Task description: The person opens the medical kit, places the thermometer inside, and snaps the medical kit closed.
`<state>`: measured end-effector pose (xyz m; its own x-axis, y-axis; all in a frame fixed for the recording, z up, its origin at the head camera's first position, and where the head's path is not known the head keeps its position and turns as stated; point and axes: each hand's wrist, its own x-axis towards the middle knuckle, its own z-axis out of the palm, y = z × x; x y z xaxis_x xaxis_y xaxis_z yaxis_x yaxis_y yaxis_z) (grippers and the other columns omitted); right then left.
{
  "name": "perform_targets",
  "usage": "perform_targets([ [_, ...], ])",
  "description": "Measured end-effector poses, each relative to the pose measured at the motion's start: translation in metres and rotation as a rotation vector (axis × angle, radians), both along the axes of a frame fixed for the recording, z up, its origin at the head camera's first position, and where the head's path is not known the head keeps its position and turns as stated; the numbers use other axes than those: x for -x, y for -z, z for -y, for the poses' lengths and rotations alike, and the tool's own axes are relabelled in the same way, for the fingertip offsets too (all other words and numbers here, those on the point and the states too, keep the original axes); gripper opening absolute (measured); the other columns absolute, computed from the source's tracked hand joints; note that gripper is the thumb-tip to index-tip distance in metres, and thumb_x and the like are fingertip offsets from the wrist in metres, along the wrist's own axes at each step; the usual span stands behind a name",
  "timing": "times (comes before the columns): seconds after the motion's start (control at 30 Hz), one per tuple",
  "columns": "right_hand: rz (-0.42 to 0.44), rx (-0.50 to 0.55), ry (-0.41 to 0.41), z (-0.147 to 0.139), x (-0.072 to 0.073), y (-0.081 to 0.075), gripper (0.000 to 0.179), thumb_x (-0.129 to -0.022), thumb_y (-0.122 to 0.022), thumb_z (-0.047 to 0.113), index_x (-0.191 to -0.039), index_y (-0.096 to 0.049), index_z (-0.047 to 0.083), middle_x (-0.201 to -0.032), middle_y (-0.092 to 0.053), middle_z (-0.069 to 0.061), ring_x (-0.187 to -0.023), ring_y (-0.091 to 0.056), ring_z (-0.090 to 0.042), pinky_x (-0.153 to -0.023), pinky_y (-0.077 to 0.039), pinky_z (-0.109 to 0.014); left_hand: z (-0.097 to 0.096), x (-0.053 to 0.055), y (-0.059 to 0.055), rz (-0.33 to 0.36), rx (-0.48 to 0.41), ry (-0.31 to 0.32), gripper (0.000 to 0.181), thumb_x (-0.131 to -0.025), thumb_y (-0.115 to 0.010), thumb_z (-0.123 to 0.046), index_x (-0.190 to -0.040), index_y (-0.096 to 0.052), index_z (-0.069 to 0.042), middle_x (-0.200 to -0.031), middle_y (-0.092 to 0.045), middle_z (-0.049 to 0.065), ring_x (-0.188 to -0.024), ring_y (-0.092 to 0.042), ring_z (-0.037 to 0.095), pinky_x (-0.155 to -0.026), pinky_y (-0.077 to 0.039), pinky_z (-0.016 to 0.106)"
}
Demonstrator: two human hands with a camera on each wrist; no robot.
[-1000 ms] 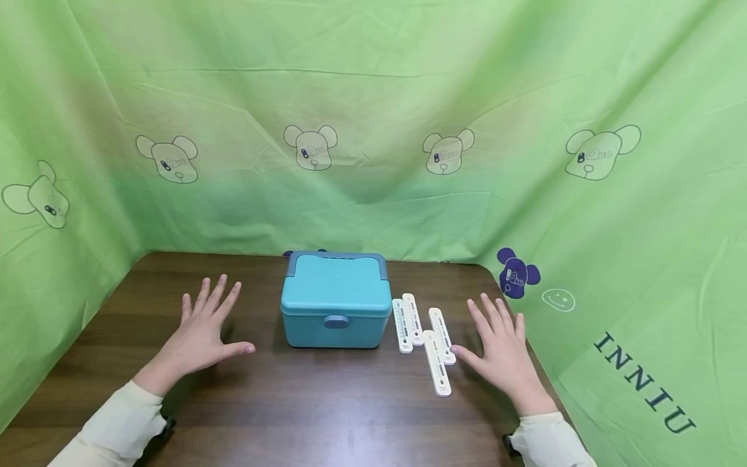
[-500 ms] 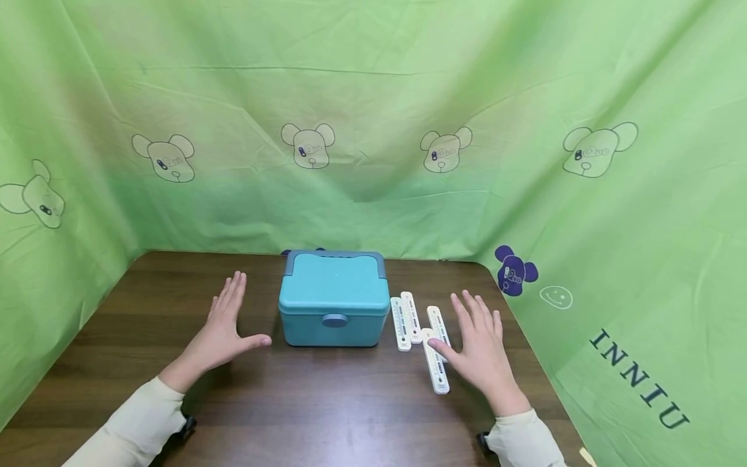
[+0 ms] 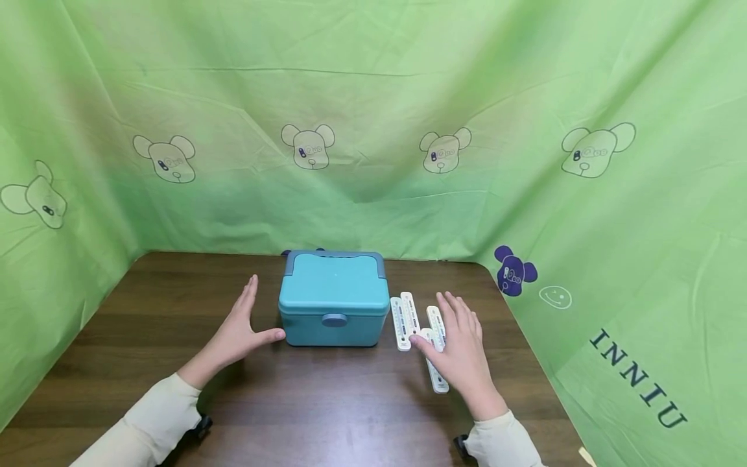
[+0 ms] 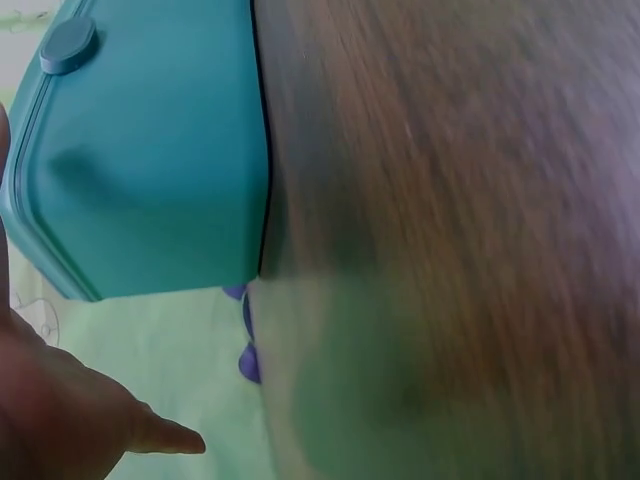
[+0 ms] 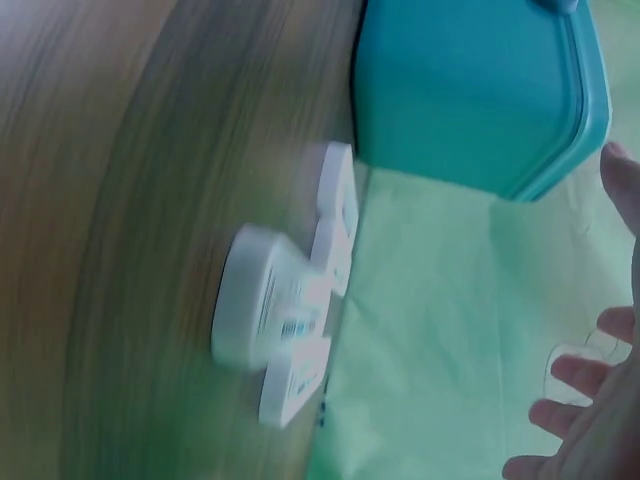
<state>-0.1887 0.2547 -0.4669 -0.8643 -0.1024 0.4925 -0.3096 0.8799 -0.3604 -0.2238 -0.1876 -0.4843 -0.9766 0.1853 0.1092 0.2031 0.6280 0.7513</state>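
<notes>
A teal lidded box (image 3: pixel 334 295) with a blue-grey handle and a round front latch (image 3: pixel 334 320) stands closed at the back middle of the table. My left hand (image 3: pixel 236 334) is just left of it, fingers straight, the thumb tip right at the box's lower left corner in the head view. On the right, my right hand (image 3: pixel 461 347) hovers with spread fingers over several white thermometers (image 3: pixel 400 324), partly covering two of them. Neither hand holds anything. In the right wrist view the thermometers (image 5: pixel 270 300) lie beside the box (image 5: pixel 470 90).
The brown wooden table (image 3: pixel 327 415) has rounded back corners. Green cloth (image 3: pixel 373 214) printed with bear heads hangs behind it and along both sides. A small pale item (image 3: pixel 586 456) shows at the lower right edge.
Both hands have moved inward, the left one rightward to the box and the right one leftward over the thermometers. The box and thermometers have stayed in place.
</notes>
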Motion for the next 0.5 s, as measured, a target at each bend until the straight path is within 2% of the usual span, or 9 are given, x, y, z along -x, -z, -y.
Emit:
perform_targets([
  [0.23, -0.048, 0.059, -0.008, 0.022, -0.005, -0.003, 0.098, -0.080, -0.084, 0.050, -0.156, -0.040, 0.006, -0.159, -0.039, -0.018, -0.149, -0.031, -0.040, -0.121, -0.019, -0.064, -0.011, 0.002, 0.004, 0.030, -0.044, 0.003, 0.132, -0.078, -0.084, -0.059, -0.165, 0.009, -0.026, -0.173, 0.000, 0.013, -0.156, -0.012, 0.045, -0.117, -0.023, 0.073],
  [0.5, -0.061, 0.083, -0.019, 0.048, -0.012, -0.003, 0.097, -0.080, -0.083, 0.052, -0.155, -0.042, 0.007, -0.156, -0.043, -0.017, -0.146, -0.034, -0.038, -0.119, -0.023, -0.061, -0.021, 0.000, 0.009, 0.051, -0.074, -0.013, 0.132, -0.076, -0.083, -0.062, -0.165, 0.007, -0.025, -0.173, -0.004, 0.014, -0.155, -0.016, 0.045, -0.117, -0.026, 0.071],
])
